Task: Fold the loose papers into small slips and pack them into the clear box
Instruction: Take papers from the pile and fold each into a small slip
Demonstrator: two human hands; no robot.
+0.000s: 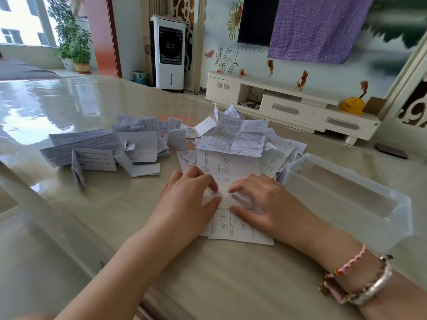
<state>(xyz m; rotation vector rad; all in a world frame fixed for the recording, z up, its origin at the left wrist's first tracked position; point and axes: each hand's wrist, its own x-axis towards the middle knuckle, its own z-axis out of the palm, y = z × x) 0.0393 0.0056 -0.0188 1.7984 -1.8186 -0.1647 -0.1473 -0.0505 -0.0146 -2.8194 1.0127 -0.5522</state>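
Observation:
A long printed paper (227, 166) lies flat on the table in front of me, its near end showing line drawings. My left hand (189, 197) and my right hand (261, 199) both rest on its middle, fingertips pressing the sheet and thumbs beneath a raised fold. Behind it lies a heap of unfolded loose papers (242, 135). To the left sits a pile of folded slips (111, 148). The clear box (351, 199) stands at the right, open; a few folded slips lean by its far left corner.
The glossy beige table (69, 107) stretches far to the left and back. Beyond it stand a white TV cabinet (288, 105), an air cooler (169, 51) and potted plants. Bracelets circle my right wrist.

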